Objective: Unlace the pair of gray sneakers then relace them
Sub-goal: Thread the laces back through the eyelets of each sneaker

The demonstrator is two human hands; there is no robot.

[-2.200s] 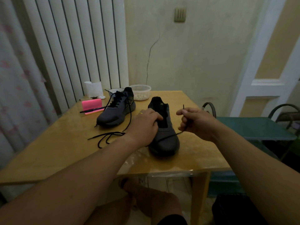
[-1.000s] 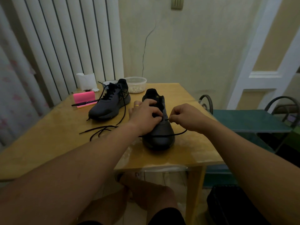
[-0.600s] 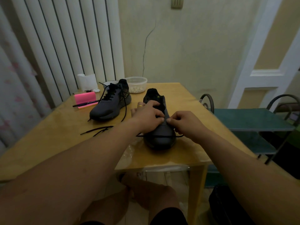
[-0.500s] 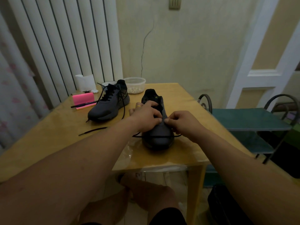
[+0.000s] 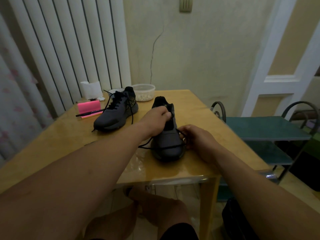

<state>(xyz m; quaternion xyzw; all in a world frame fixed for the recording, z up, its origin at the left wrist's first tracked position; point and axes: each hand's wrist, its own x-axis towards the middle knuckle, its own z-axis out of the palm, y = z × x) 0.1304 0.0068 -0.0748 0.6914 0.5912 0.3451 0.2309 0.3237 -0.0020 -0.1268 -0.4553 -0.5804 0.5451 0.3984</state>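
Two gray sneakers sit on the desk [image 5: 57, 144]. The near sneaker [image 5: 167, 141] is right in front of the person, with its toe pointing at them. The left hand [image 5: 155, 121] grips it up by the opening. The fingers curl over the top and the thumb is by the tongue, holding it steady. The right hand [image 5: 197, 138] is low on the sneaker's right side and pinches the black lace [image 5: 161, 148] between thumb and fingers.

That lace only goes across the toe end, down by the lowest holes. One loose bit trails off to the left on the desk. The holes higher up look bare. So I think this sneaker is already unlaced and the lacing back up has only just begun. Almost all the holes are left to do.

The far sneaker [image 5: 114, 116] sits further back and to the left, well apart from both hands. Its other lace [image 5: 117, 101] criss-crosses up the front, and the ends hang loose, not tied. I cannot tell if that one is finished or not yet started.
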